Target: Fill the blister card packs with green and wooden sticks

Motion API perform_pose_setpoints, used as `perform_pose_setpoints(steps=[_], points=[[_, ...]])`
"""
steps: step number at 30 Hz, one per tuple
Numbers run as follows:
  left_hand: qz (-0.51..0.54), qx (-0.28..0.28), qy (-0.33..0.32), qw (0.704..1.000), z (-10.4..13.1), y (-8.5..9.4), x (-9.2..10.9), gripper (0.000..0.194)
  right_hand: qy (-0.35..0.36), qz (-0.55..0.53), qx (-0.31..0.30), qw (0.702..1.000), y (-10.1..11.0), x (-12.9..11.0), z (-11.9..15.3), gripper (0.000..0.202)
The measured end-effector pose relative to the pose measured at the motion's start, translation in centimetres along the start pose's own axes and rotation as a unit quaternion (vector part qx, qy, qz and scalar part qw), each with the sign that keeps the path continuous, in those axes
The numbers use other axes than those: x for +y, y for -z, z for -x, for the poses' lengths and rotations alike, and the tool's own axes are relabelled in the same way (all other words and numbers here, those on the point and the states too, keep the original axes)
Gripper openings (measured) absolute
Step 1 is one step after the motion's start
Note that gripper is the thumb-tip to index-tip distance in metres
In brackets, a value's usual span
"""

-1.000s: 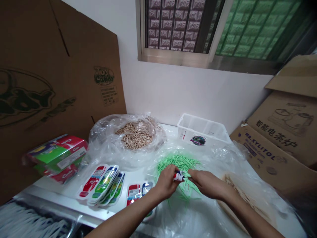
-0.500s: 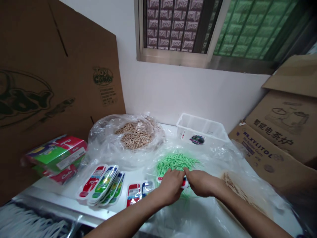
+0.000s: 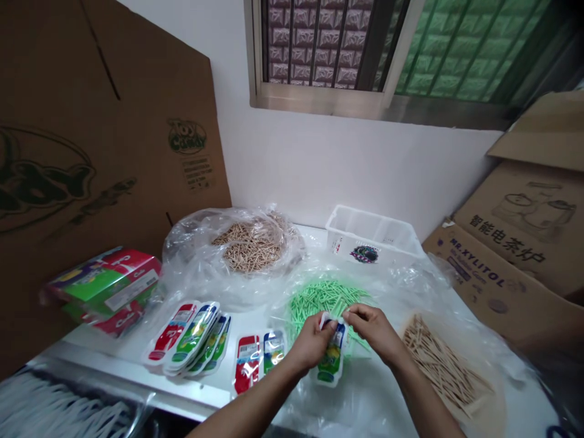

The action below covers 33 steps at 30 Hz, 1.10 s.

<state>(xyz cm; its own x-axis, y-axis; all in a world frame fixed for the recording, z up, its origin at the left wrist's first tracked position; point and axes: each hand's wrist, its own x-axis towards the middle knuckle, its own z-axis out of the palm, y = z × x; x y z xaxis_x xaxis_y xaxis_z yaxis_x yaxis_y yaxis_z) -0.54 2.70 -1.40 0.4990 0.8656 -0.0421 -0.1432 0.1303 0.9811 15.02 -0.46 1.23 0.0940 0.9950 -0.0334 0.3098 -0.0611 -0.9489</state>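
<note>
My left hand (image 3: pixel 314 344) grips a small flat packet (image 3: pixel 332 359) with a blue, green and yellow label, thumb across its upper front. At the packet's top edge, my right hand (image 3: pixel 368 323) is closed in a pinch. A pale green, see-through bit shows between the hands; whether it is sticks or a plastic flap, I cannot tell. Just behind both hands lies a heap of thin green sticks (image 3: pixel 319 298) on clear plastic. To the left are a red packet (image 3: pixel 247 364) and a blue-green packet (image 3: pixel 274 348) side by side, and farther left a fanned stack of packets (image 3: pixel 196 340).
Brown sticks (image 3: pixel 253 249) fill a clear bag at the back. A translucent bin (image 3: pixel 374 234) stands against the wall. Longer tan sticks (image 3: pixel 440 365) lie at right. Cartons (image 3: pixel 506 243) rise on the right, a tall carton (image 3: pixel 182 91) on the left, with coloured boxes (image 3: pixel 109 286) before it.
My hands were together over the packet, which was mostly hidden. Now they are slightly apart, and the packet hangs tilted upright with its label showing. My right hand has shifted right.
</note>
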Motion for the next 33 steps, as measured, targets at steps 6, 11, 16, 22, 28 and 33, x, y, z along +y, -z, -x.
perform_pose_setpoints(steps=[6,11,16,22,28,33], points=[[0.013,-0.003,0.002,1.000,0.3,-0.5,0.0,0.038,-0.004,-0.032,0.038,0.999,-0.7,0.0,0.5,0.022],[0.025,-0.004,0.009,1.000,0.5,-0.7,-0.3,0.039,-0.003,-0.025,0.055,0.998,-1.0,0.3,0.8,0.025],[0.039,0.008,0.019,0.999,0.5,-0.8,-0.6,0.040,-0.005,-0.027,0.082,0.996,-1.3,0.6,1.2,0.021],[0.036,-0.001,0.017,0.999,0.7,-1.1,-0.2,0.043,0.024,0.019,0.095,0.995,-1.6,0.0,1.1,0.024],[0.073,-0.006,0.042,0.996,1.0,-1.5,-0.1,0.044,0.032,0.046,0.134,0.989,-1.7,0.1,1.2,0.008],[0.086,-0.016,0.045,0.995,1.1,-1.6,-0.1,0.043,0.033,-0.031,0.117,0.992,-2.0,0.2,1.6,0.024]])
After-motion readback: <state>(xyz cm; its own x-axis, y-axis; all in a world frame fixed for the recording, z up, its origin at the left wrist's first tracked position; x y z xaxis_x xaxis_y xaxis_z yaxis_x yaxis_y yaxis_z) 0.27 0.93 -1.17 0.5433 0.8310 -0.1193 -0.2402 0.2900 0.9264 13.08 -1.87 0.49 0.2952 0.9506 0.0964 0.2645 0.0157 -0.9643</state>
